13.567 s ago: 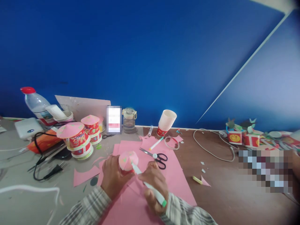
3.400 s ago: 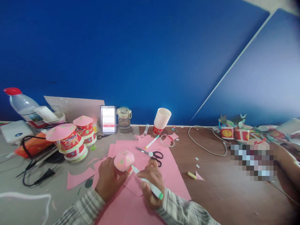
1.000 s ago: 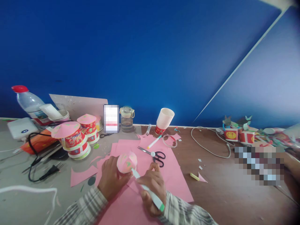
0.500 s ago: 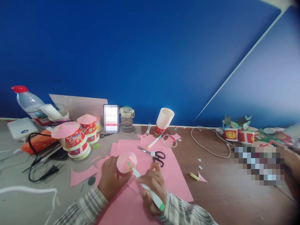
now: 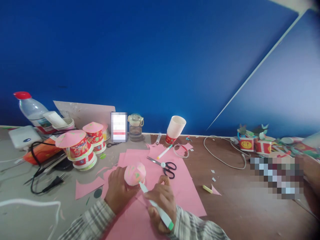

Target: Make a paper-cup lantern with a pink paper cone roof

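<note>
My left hand [image 5: 121,191] is closed around a small pink paper cone roof [image 5: 135,172] dotted with green and yellow marks; whether a cup sits under it is hidden. In my right hand [image 5: 163,203] is a white marker with a green end [image 5: 159,213], its tip against the lower right edge of the pink cone. Both hands are over stacked sheets of pink paper [image 5: 186,190]. Black-handled scissors [image 5: 168,167] lie partly open on the paper, just beyond my right hand. A second white marker [image 5: 165,151] with a yellow end rests behind them.
Cup lanterns with pink cone roofs [image 5: 77,150] stand at left, near a black plug [image 5: 56,182] and a bottle [image 5: 35,113]. A stack of paper cups [image 5: 176,128] and a water jar [image 5: 135,128] are behind. Another person's hand [image 5: 308,173] is at right.
The marker in my right hand has shifted slightly left and down along the cone's edge. My left hand keeps its hold, and the cone has barely moved.
</note>
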Demonstrator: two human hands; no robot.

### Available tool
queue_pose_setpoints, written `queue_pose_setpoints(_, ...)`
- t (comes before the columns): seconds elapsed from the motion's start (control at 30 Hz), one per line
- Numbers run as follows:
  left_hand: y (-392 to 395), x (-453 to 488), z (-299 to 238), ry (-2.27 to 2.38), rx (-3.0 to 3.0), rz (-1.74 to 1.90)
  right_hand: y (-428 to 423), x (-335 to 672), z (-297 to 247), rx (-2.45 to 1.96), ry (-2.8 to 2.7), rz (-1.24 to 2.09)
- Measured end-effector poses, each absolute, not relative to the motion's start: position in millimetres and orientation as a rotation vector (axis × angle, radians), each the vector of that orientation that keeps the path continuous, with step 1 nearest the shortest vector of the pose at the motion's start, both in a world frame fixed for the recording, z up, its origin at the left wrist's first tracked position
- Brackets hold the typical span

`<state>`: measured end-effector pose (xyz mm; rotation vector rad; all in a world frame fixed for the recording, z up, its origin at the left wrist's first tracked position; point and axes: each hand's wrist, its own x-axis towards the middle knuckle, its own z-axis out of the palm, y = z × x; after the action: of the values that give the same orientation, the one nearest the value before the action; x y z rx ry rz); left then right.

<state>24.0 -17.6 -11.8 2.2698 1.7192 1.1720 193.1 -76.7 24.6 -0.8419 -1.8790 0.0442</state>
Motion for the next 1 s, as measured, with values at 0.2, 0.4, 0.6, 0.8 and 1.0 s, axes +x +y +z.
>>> queue_pose_setpoints(0.2, -17.8, 24.4, -12.1, 1.764, 2.27, 1.149, -76.8, 192.4, 27.0, -0.845, -1.871, 0.039)
queue_pose_setpoints(0.4, -18.0, 25.0, -11.9, 1.78, 2.272, 1.152, -76.2, 192.8, 26.1, -0.863, -1.867, 0.021)
queue_pose_setpoints(0.6, -17.9, 23.9, -12.1, 1.745, 2.262, 1.143, -77.8, 191.9, 26.4, -0.833, -1.893, 0.035)
queue_pose_setpoints(0.8, -19.1, 24.1, -9.3, 1.719, 2.244, 1.165, -78.4, 190.1, 26.3, -0.804, -1.899, 0.041)
queue_pose_setpoints(1.0, -19.0, 24.7, -6.2, 1.732, 2.216, 1.134, -78.7, 184.4, 23.5, -0.781, -1.95, 0.021)
